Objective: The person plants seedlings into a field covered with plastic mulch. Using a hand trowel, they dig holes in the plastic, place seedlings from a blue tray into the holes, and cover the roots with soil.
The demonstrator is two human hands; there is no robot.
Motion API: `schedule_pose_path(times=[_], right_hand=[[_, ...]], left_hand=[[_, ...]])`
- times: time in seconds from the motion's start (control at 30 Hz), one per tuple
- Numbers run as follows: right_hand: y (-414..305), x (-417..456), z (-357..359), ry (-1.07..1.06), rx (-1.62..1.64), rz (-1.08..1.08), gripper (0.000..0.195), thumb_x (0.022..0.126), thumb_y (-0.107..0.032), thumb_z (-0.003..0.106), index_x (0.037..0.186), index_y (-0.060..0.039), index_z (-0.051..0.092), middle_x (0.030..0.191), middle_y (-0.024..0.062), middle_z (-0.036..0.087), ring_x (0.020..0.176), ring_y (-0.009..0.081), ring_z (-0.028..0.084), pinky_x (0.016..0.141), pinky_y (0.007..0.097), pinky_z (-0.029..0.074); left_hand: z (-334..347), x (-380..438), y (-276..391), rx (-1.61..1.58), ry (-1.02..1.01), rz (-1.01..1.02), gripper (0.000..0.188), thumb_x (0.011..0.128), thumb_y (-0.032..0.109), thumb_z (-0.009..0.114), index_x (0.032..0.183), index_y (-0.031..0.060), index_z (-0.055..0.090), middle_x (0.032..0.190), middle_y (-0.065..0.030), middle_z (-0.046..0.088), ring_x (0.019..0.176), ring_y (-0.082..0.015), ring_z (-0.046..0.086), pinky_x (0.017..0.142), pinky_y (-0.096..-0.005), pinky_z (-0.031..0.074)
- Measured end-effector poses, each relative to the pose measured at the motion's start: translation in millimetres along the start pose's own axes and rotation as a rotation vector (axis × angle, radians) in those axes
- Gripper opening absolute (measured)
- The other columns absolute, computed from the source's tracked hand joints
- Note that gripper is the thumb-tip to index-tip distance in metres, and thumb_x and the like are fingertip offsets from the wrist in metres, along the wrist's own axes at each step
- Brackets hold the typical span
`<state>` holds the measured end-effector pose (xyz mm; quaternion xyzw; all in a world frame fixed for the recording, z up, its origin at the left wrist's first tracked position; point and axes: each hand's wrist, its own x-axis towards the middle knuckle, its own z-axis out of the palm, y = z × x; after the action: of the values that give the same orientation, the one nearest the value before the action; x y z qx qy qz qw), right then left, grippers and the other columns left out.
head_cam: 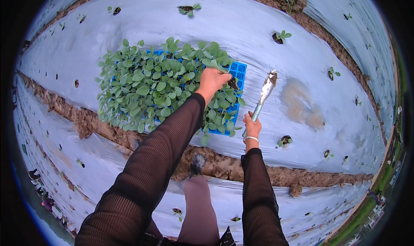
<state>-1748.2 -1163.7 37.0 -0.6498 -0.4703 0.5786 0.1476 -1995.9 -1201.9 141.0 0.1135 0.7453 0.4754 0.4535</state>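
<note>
A blue plastic seedling tray (pixel 240 72) full of leafy green seedlings (pixel 142 90) lies on the pale plastic mulch film. My left hand (pixel 211 81) is over its right part, fingers closed on a seedling (pixel 233 83) whose dark root plug shows below the fingertips; its leaves lie by the knuckles. Several empty cells show at the tray's right edge. To the right of the tray, my right hand (pixel 253 127) grips the handle of a narrow metal hand trowel (pixel 266 90). Its blade points up and away, with soil stuck at the tip.
Planting holes with small seedlings (pixel 281 36) dot the film-covered bed (pixel 145 16). A muddy puddle (pixel 299 102) lies right of the trowel. A muddy furrow (pixel 223 163) runs along the near side, with my boot (pixel 198 164) in it. Other people are far off at the lower left.
</note>
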Motion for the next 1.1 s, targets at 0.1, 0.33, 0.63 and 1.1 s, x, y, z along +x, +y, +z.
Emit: schedule_pose_path(times=[0.1,0.33,0.63,1.1], right_hand=[[12.7,14.3,4.3,-0.011,0.001,-0.063,0.043,0.075,-0.021,0.066,0.112,0.0007,0.059,0.089,0.0071,0.063,0.074,0.0117,0.059,0.066,0.0258,0.045],[34.6,14.5,21.6,0.003,-0.201,-0.017,0.04,0.074,-0.021,0.066,0.109,-0.0005,0.062,0.089,0.0088,0.065,0.076,0.0145,0.058,0.071,0.0292,0.046],[103.4,92.3,1.1,0.042,-0.465,-0.136,0.036,0.077,-0.022,0.065,0.107,-0.0028,0.062,0.089,0.0075,0.065,0.072,0.0166,0.059,0.064,0.0319,0.047],[19.2,40.2,-4.7,0.304,-0.554,0.006,0.034,0.073,-0.026,0.064,0.088,0.0051,0.063,0.077,0.0069,0.062,0.063,0.0159,0.056,0.056,0.0318,0.044]], left_hand=[[-14.1,1.5,21.2,0.052,-0.056,-0.133,0.043,0.078,0.024,0.065,0.11,-0.004,0.056,0.099,-0.0095,0.059,0.09,-0.0164,0.056,0.072,-0.0284,0.05],[-197.9,-106.4,-20.5,-0.221,0.653,0.52,0.022,0.085,0.006,0.055,0.103,-0.0042,0.062,0.092,-0.0105,0.066,0.086,-0.014,0.062,0.077,-0.0252,0.049],[-543.6,-84.7,-251.0,-0.189,0.898,-0.097,0.023,0.079,0.007,0.053,0.096,0.0005,0.066,0.069,-0.0008,0.057,0.054,-0.0082,0.048,0.047,-0.0214,0.039],[-472.4,30.8,-223.6,0.895,0.296,-0.125,0.017,0.06,0.021,0.067,0.073,0.0098,0.068,0.077,-0.0154,0.064,0.075,-0.0343,0.061,0.066,-0.0421,0.05]])
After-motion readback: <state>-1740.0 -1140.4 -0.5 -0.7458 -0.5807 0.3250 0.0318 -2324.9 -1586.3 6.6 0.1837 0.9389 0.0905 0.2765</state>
